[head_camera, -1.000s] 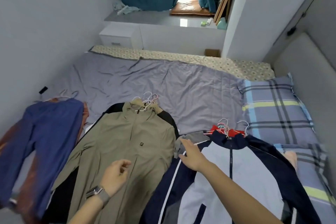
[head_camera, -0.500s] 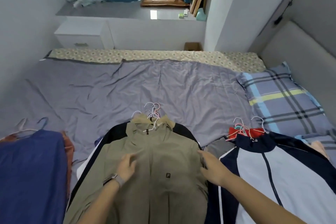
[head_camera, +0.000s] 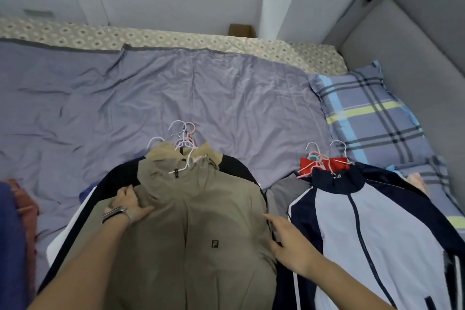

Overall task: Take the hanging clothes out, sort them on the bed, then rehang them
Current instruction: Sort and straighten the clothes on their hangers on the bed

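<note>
Your left hand point(head_camera: 129, 202) lies on the left shoulder of the olive jacket point(head_camera: 191, 229), fingers curled into the cloth there, gripping a fold beside the black garment point(head_camera: 118, 178) that pokes out underneath. A watch point(head_camera: 116, 212) sits on that wrist. Your right hand point(head_camera: 289, 241) is at the jacket's right edge, fingers stretched out and relaxed, fingertips touching the seam between the olive jacket and the navy and white jacket point(head_camera: 372, 234); it holds nothing.

The olive jacket tops the middle pile at the near edge of the bed point(head_camera: 226, 98), collar pointing toward the far edge, so it lies between your two hands with its chest under your forearms. A cluster of white and pink hangers point(head_camera: 182, 141) sticks out past its collar onto the bare purple sheet.

The navy and white jacket tops a second pile just to the right, near the right edge of the bed, touching your right wrist. Its own bunch of hangers point(head_camera: 320, 158) lies at its collar over a red garment point(head_camera: 327, 165), and a grey piece point(head_camera: 286, 189) shows between the two piles. A plaid pillow point(head_camera: 370, 111) lies at the bed's right edge beyond that pile.

At the left edge of the bed, well apart from your left hand, a blue garment point(head_camera: 10, 246) lies over a rust-coloured one point(head_camera: 26, 206), both cut off by the frame.
</note>
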`<action>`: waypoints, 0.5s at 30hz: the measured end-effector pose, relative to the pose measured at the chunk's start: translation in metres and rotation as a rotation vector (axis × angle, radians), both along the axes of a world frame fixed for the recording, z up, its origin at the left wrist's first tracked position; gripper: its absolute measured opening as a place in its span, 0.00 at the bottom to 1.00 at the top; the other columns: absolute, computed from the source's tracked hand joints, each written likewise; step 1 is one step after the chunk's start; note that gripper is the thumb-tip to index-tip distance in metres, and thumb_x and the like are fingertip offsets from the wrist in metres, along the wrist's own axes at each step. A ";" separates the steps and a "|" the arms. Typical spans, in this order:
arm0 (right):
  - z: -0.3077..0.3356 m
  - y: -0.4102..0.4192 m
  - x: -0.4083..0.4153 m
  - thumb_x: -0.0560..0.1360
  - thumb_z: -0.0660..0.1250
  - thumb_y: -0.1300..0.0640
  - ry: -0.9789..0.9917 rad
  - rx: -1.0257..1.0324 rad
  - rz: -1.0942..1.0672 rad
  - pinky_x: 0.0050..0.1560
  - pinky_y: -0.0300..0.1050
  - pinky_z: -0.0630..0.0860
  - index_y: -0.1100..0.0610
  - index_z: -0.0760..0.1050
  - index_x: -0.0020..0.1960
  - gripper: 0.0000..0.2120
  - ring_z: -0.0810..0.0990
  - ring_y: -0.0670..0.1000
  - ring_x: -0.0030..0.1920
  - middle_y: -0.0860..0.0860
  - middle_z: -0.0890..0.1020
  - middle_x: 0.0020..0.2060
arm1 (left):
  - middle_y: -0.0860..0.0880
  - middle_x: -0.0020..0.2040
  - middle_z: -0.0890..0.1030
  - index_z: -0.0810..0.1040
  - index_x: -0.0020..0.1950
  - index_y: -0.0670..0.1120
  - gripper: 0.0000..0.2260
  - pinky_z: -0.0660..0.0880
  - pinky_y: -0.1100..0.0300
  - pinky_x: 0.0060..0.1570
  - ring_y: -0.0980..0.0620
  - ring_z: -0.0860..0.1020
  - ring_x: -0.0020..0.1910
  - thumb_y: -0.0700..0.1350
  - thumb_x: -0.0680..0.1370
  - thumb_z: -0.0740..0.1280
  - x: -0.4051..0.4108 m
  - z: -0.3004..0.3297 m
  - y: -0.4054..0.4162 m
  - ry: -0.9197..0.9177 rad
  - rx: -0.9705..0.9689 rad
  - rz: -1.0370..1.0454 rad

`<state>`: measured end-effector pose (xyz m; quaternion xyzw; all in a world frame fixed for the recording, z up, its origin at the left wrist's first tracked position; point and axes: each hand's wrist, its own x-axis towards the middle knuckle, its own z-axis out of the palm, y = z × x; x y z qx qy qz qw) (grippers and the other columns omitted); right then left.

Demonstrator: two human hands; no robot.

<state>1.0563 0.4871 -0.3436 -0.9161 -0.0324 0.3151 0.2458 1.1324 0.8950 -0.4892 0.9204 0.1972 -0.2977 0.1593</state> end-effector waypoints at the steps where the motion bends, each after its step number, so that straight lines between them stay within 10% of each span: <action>1: -0.003 -0.004 -0.001 0.77 0.62 0.55 0.011 -0.003 -0.012 0.71 0.42 0.63 0.49 0.58 0.75 0.28 0.63 0.43 0.70 0.44 0.66 0.70 | 0.43 0.71 0.62 0.53 0.75 0.44 0.47 0.64 0.47 0.67 0.42 0.63 0.69 0.66 0.66 0.69 0.001 -0.002 0.001 -0.002 0.009 -0.016; 6: -0.009 -0.013 -0.006 0.76 0.62 0.56 0.018 -0.005 -0.057 0.72 0.40 0.61 0.49 0.60 0.74 0.27 0.64 0.42 0.70 0.44 0.68 0.70 | 0.48 0.47 0.81 0.75 0.48 0.53 0.20 0.73 0.49 0.54 0.43 0.76 0.50 0.68 0.70 0.61 -0.012 0.021 -0.020 -0.154 -0.217 0.091; 15: 0.011 -0.026 -0.024 0.74 0.62 0.59 -0.039 0.069 -0.084 0.70 0.41 0.63 0.51 0.62 0.72 0.27 0.66 0.43 0.67 0.45 0.69 0.66 | 0.48 0.28 0.75 0.72 0.27 0.51 0.17 0.70 0.51 0.39 0.45 0.75 0.36 0.57 0.73 0.67 -0.108 0.111 -0.080 -0.519 -0.358 0.414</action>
